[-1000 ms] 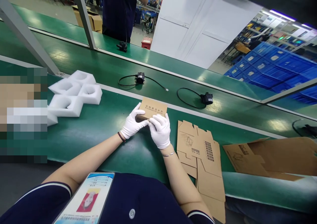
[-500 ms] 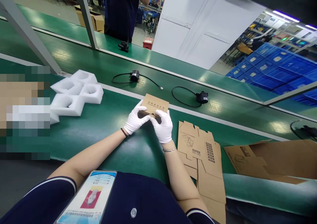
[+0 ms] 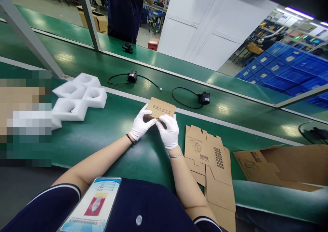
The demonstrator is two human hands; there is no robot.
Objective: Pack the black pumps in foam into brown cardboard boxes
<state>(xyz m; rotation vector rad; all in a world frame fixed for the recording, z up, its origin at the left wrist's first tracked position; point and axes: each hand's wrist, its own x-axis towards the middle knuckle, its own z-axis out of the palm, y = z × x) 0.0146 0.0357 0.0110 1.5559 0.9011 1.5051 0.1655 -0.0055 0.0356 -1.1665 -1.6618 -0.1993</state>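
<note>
A small brown cardboard box (image 3: 162,106), printed "Brushless DC Pump", is held over the near side of the green bench, its lid down. My left hand (image 3: 140,125), in a white glove, grips the box's left side and front edge. On the front right corner my right hand (image 3: 169,131), gloved too, has its thumb and fingers closed on the box. Both thumbs meet near the middle of the front edge. What is inside the box cannot be seen. Flat, unfolded cartons (image 3: 207,157) lie just right of my right forearm.
White foam inserts (image 3: 69,107) lie on the left. Behind the box, a black pump with cable (image 3: 132,76) and another pump (image 3: 204,98) sit on the green conveyor (image 3: 159,71). A partly folded carton (image 3: 287,163) is at the right. A person (image 3: 125,13) stands across the line.
Both pumps on the conveyor have shifted left. The box's front edge is pressed further shut, with its dark gap smaller. My hands stay at about the same place on it.
</note>
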